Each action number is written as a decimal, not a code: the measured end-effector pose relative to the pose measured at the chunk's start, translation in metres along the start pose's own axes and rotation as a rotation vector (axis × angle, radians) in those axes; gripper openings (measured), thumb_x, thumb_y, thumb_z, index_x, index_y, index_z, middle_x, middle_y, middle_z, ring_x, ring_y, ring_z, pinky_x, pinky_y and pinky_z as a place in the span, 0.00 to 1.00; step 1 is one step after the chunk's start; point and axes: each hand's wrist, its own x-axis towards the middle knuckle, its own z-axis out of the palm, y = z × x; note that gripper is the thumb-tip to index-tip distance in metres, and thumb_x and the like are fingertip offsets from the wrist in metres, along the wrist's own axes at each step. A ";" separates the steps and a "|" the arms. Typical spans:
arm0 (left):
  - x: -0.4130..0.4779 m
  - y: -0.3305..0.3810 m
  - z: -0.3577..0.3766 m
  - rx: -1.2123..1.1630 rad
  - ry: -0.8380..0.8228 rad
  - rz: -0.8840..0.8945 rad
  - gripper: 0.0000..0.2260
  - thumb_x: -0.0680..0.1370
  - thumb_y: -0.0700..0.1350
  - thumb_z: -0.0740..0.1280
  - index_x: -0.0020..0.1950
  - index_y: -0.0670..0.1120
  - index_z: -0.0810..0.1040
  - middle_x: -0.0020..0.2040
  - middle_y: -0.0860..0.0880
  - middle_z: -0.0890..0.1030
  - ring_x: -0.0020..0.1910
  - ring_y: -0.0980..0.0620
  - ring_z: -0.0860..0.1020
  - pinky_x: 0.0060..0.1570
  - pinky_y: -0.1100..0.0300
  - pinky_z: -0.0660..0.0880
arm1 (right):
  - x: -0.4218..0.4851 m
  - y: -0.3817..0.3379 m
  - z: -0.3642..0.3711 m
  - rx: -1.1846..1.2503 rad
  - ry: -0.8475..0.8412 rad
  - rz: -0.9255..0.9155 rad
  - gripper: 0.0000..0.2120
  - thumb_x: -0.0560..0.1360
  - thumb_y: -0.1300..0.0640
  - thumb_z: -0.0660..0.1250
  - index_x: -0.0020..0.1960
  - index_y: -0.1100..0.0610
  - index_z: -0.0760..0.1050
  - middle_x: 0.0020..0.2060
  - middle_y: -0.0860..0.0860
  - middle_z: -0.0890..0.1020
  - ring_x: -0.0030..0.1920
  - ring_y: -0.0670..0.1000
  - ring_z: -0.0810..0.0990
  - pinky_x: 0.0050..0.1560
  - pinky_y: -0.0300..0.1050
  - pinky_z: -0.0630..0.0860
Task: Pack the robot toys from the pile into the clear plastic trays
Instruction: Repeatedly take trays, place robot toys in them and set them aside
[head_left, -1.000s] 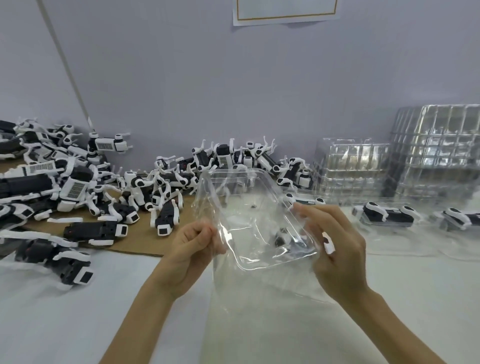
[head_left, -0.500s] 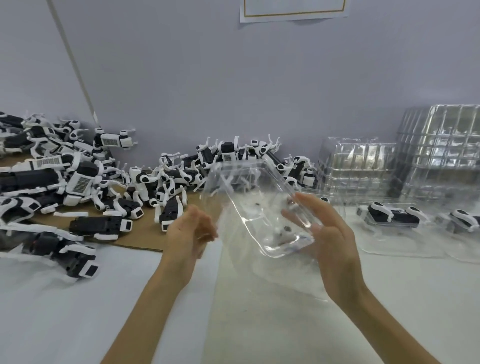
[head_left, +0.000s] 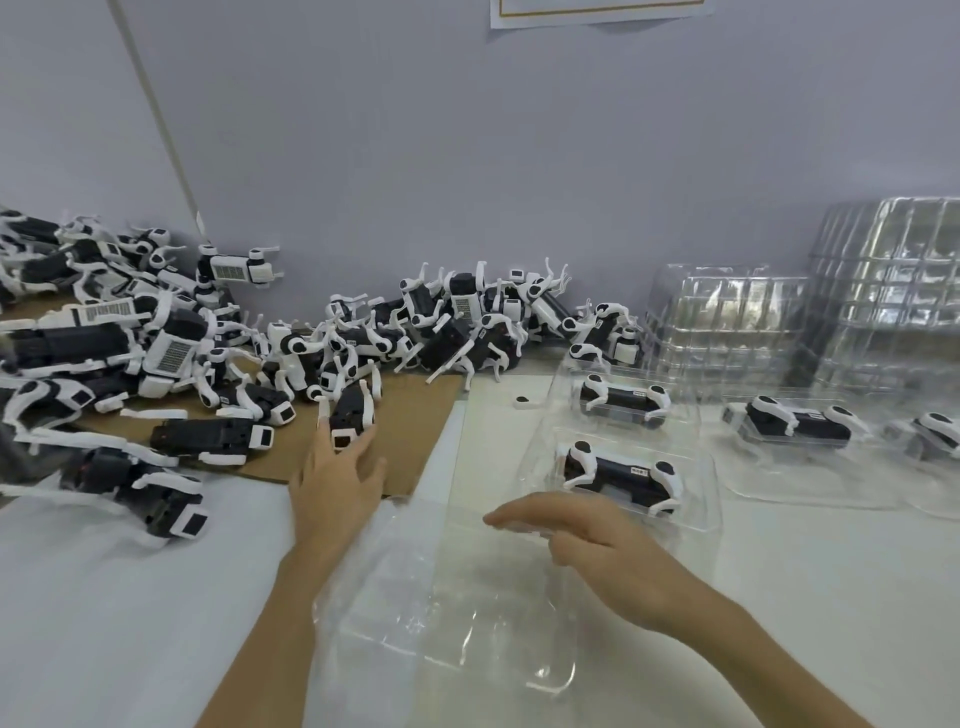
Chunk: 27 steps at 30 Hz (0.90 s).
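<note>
1. The left hand (head_left: 337, 470) spreads its fingers around the near end of a robot toy (head_left: 352, 413) on the cardboard (head_left: 415, 415). It seems to touch the toy, without a closed grip.
2. The right hand (head_left: 582, 530), fingers straight, lies over the empty clear tray (head_left: 441, 613) on the surface (head_left: 104, 597).
3. The pile (head_left: 171, 343) sits left. A filled tray (head_left: 709, 483) lies just beyond the right hand.

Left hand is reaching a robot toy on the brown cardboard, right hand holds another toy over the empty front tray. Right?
Not quite. The head view shows the right hand holding no toy: its fingers lie straight at the far edge of the empty clear tray. The rest holds: the left hand reaches a robot toy on the brown cardboard.
</note>
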 end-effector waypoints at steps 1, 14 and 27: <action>0.001 -0.001 0.002 0.057 -0.038 -0.012 0.22 0.81 0.54 0.65 0.76 0.57 0.69 0.83 0.47 0.47 0.79 0.44 0.57 0.75 0.41 0.54 | 0.000 0.001 0.000 -0.020 0.009 -0.003 0.28 0.69 0.62 0.55 0.59 0.40 0.81 0.58 0.37 0.82 0.64 0.37 0.77 0.65 0.39 0.71; 0.001 -0.001 -0.002 -0.079 0.110 -0.182 0.14 0.81 0.54 0.63 0.65 0.56 0.80 0.65 0.48 0.73 0.68 0.45 0.68 0.72 0.43 0.55 | 0.001 0.002 0.001 -0.199 0.089 -0.030 0.28 0.77 0.69 0.59 0.60 0.37 0.79 0.55 0.33 0.81 0.58 0.37 0.79 0.52 0.29 0.71; 0.000 0.003 -0.017 -0.498 0.517 0.057 0.09 0.80 0.38 0.67 0.58 0.48 0.80 0.50 0.47 0.78 0.45 0.50 0.76 0.47 0.62 0.73 | 0.003 0.009 0.000 -0.238 0.081 -0.063 0.28 0.78 0.67 0.59 0.61 0.34 0.78 0.56 0.33 0.81 0.59 0.37 0.79 0.56 0.35 0.74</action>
